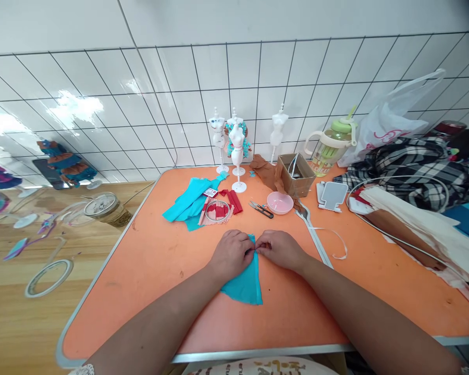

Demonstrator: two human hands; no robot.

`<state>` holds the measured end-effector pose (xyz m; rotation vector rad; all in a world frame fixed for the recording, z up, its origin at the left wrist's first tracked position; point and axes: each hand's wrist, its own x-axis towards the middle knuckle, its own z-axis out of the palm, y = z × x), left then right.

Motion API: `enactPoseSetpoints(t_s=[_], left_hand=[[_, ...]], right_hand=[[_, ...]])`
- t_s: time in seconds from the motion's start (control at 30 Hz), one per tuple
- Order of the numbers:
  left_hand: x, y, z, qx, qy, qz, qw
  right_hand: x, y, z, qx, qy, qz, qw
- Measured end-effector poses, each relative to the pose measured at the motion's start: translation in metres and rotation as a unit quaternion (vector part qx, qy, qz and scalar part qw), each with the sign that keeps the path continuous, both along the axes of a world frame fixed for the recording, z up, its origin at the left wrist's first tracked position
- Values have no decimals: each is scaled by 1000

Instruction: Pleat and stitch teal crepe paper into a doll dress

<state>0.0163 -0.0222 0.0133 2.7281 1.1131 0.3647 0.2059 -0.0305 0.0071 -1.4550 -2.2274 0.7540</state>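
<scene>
A turquoise piece of cloth [244, 284] lies on the orange table, spreading out toward me below my hands. My left hand [231, 252] rests over its upper left part, with fingers closed on the fabric. Meeting it at the cloth's right edge, my right hand [279, 249] pinches the same edge between thumb and fingertips. Whether a needle or pin sits between the fingertips is too small to tell. Just beyond the hands are black-handled thread snips [261, 209] and a pink bowl [280, 202].
Behind the hands lie more turquoise fabric [187, 203], red cloth under a hoop [218, 211], and white mini dress forms [237, 156]. A cardboard box [296, 177], a tumbler [332, 146], a tape measure [315, 237] and piled fabrics [410, 219] stand to the right. A jar [108, 208] is left.
</scene>
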Motion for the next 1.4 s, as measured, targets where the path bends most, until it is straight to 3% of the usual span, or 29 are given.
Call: enactPoseSetpoints(t_s=[0.27,0.5,1.0,1.4], left_hand=[[-4,0,5,-7,-12,5,1000],[-7,4,8,-5,-9,4,1000],[-6,2,3,-16,-11,6,1000],[-1,3,-1,5,-5,0,1000]], right_hand=[[1,0,1,-24,36,-31,999],[3,0,1,-25,55,-19,998],[-6,-3,3,12,-66,-3,998],[-5,-1,0,-5,-17,-28,999]])
